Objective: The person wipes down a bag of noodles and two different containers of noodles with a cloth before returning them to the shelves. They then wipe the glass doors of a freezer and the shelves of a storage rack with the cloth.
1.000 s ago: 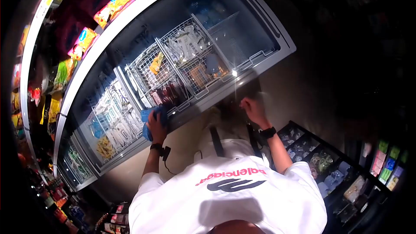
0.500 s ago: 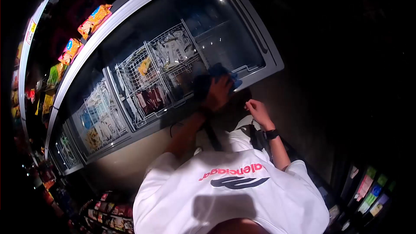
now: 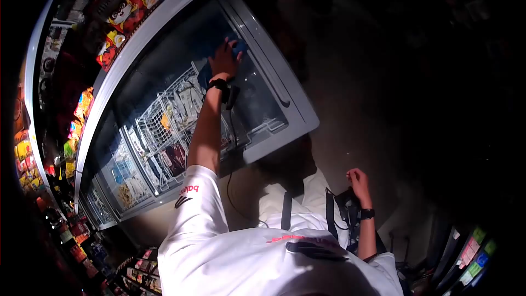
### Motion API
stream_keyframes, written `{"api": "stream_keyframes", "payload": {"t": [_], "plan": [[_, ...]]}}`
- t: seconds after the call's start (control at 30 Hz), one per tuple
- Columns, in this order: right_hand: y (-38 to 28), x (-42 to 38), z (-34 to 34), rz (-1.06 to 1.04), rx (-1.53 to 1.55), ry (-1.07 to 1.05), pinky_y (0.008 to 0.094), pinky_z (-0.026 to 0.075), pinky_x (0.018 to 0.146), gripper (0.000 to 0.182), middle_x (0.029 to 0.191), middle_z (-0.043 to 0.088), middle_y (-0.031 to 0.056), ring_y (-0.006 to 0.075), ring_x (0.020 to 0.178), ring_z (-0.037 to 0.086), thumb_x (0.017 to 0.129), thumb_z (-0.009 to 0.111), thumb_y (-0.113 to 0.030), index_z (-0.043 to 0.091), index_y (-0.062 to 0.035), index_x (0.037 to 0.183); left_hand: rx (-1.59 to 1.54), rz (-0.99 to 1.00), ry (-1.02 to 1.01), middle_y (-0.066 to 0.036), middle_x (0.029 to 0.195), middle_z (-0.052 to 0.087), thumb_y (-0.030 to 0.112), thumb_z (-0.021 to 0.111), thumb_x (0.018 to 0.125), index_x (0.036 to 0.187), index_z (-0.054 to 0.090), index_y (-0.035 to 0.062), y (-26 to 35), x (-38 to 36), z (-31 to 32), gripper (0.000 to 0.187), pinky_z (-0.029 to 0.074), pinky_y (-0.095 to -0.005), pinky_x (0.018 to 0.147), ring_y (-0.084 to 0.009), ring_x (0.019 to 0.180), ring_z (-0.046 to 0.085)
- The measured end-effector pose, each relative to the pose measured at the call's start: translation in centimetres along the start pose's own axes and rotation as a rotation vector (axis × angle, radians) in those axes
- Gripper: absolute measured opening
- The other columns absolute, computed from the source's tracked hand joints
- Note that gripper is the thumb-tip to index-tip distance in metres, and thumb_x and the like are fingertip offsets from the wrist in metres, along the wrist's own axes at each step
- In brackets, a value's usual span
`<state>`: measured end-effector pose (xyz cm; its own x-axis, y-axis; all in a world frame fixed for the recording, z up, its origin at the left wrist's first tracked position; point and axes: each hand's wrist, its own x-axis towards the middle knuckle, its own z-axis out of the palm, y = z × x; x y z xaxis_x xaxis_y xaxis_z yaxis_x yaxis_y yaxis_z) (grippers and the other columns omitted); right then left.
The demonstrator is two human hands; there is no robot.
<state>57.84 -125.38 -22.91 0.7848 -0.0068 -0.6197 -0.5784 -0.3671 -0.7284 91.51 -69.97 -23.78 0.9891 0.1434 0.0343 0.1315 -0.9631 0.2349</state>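
My left hand (image 3: 223, 61) presses a dark blue cloth (image 3: 239, 48) onto the glass lid (image 3: 255, 90) of a chest freezer. Parts of the cloth show on both sides of the fingers; the palm side is hidden. A black watch or band sits on that wrist, with a small dark device and a cable beside it. Beneath the glass, white wire baskets (image 3: 159, 115) hold wrapped packets. Away from the freezer, my right hand (image 3: 359, 183) hangs to the right of my legs, its fingers curled in with nothing visible in them.
The freezer's grey frame (image 3: 298, 131) has a corner near my legs. Colourful snack bags (image 3: 123, 16) line a shelf behind its far rim. Shelves with packets (image 3: 143, 274) stand at lower left, and more boxed goods (image 3: 474, 257) at lower right. Much of the right side is dark.
My left hand and the cloth have gone from the freezer's near edge farther across the glass, the arm now stretched out. The view has shifted. My right hand stays low, fingers curled.
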Motion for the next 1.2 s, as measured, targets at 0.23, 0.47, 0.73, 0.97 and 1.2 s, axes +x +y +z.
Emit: {"api": "stream_keyframes", "payload": {"t": [0.23,0.47,0.73,0.97,1.2], "plan": [[0.6,5.8,1.6,-0.015,0.147,-0.171,0.0293,0.052,0.073,0.021,0.089,0.072,0.0062,0.0136,0.082,0.067,0.106,0.055,-0.016,0.068,-0.0011,0.098,-0.126,0.251,-0.215,-0.006,0.163,0.04,0.031,0.067,0.094,0.143,0.055,0.0207,9.7,-22.4,-4.6,0.052,0.028,-0.0645,0.113,-0.0278,0.149,0.039],[-23.9,8.0,16.4,-0.789,-0.331,-0.084,0.0451,0.047,0.099,0.026,0.133,0.059,0.0186,0.0389,0.12,0.058,0.096,0.062,-0.008,0.064,-0.0041,0.121,-0.126,0.269,-0.224,-0.005,0.165,0.04,0.037,0.068,0.094,0.149,0.054,0.0272,9.0,-27.4,-6.5,0.057,0.037,-0.0505,0.108,-0.0254,0.147,0.042],[-23.0,13.0,23.9,-0.765,-0.819,0.186,0.0551,0.022,0.126,0.067,0.167,0.03,0.0172,0.0352,0.156,0.026,0.095,0.062,-0.021,0.04,-0.0124,0.159,0.097,0.047,-0.171,-0.002,0.165,0.039,0.048,0.065,0.094,0.154,0.048,0.0309,-1.0,-9.3,-4.6,0.065,0.04,-0.0648,0.11,-0.0285,0.143,0.044],[-22.8,13.5,24.3,-0.663,-0.754,0.199,0.054,0.026,0.125,0.068,0.165,0.036,0.0137,0.0314,0.154,0.032,0.089,0.066,-0.021,0.049,-0.0183,0.155,0.033,0.186,0.194,-0.014,0.132,0.065,0.055,0.059,0.096,0.15,0.053,0.0315,-9.5,10.7,-0.2,0.059,0.046,-0.0587,0.098,-0.0373,0.119,0.061],[-23.0,13.5,23.4,-0.616,-0.672,0.208,0.0493,0.033,0.122,0.064,0.159,0.046,0.0115,0.0293,0.149,0.042,0.085,0.068,-0.021,0.058,-0.0171,0.148,0.473,0.449,0.451,-0.02,0.132,0.065,0.051,0.06,0.1,0.148,0.056,0.0242,-20.2,29.3,3.8,0.056,0.054,-0.0499,0.096,-0.0397,0.119,0.064]]}}
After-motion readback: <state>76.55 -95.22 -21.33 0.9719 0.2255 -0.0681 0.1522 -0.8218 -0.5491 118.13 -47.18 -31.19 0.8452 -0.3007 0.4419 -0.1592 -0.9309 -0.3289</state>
